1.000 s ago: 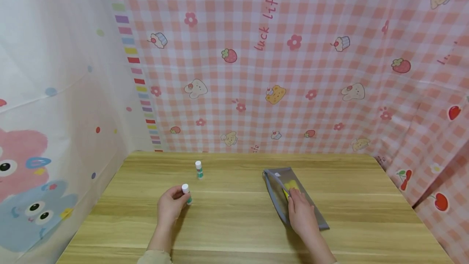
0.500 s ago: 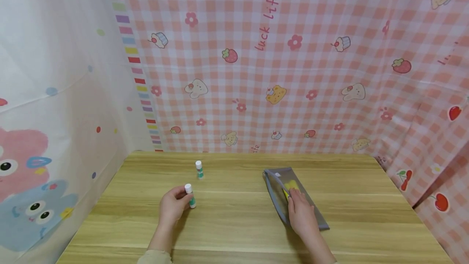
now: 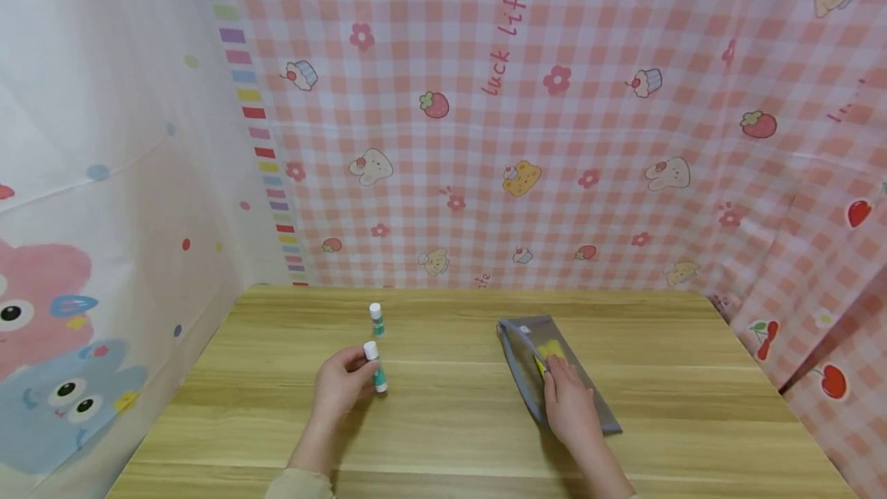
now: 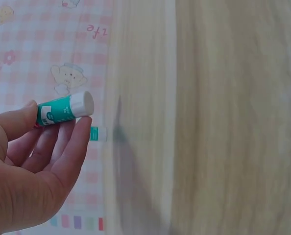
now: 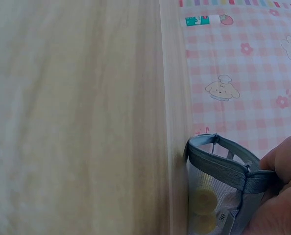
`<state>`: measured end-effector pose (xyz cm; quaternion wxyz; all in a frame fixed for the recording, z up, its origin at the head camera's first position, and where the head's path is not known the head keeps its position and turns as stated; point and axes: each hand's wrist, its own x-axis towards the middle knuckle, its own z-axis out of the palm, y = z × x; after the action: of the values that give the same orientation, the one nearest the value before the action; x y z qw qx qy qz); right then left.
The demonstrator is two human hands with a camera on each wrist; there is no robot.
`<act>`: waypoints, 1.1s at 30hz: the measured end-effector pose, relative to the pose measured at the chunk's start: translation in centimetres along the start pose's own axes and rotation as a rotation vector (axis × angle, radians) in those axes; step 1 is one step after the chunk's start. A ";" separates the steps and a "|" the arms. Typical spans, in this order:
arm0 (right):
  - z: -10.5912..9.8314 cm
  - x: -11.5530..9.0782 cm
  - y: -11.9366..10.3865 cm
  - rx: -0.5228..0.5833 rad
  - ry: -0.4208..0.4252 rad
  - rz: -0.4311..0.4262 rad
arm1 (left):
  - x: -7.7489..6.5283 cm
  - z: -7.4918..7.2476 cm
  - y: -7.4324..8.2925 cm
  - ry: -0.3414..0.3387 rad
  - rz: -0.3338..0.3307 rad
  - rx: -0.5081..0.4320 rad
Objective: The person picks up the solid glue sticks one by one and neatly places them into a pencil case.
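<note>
My left hand [image 3: 338, 390] pinches a glue stick [image 3: 378, 377] between thumb and fingers, over the left half of the table. In the left wrist view, this glue stick [image 4: 61, 109] shows a teal label and white end. A second glue stick [image 3: 377, 322] stands upright just behind it. On the right, a grey mesh zip pouch [image 3: 571, 341] has its mouth parted toward the left. My right hand [image 3: 574, 405] grips the pouch, thumb at its edge in the right wrist view. Yellow things [image 5: 204, 201] with rounded ends show through the mesh; their lower parts are hidden.
The wooden table [image 3: 443, 437] reaches back to a pink checked cloth [image 3: 471, 137] hanging behind it. A white printed cloth [image 3: 125, 199] hangs at the left. Bare wood lies between the held glue stick and the pouch.
My left hand has carried the glue stick a little to the right, toward the pouch. The right hand, pouch and standing glue stick have stayed in place.
</note>
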<state>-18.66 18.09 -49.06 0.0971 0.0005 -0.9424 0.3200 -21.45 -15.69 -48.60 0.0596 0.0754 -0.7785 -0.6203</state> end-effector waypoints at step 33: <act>-0.1 -0.1 -0.2 0.016 0.002 0.003 | -1.3 6.0 2.3 -0.209 0.064 -0.189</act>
<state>-18.56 17.97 -48.91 0.0974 -0.0006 -0.9398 0.3277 -21.38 -9.22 -47.66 0.0050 -0.0203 -0.7204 -0.6932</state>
